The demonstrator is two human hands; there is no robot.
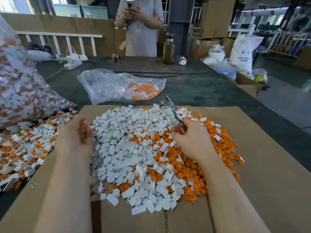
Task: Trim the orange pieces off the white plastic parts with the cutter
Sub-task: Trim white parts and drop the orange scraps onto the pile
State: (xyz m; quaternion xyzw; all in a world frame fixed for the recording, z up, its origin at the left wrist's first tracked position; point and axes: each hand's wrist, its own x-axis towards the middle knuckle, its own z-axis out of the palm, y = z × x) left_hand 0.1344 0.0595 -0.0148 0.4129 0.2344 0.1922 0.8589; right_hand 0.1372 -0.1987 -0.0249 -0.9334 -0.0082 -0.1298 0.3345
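Progress, judged partial: white pile (127,148) and orange pile (210,157) trimmed, untrimmed heap (25,148) left; right hand (190,137) clamped on cutter (170,113), left hand (79,137) blurred, fingers apart, empty.

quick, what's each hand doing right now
Left hand: open, palm up, fingers blurred, holding nothing that shows.
Right hand: fingers curled round the red handles of the cutter.
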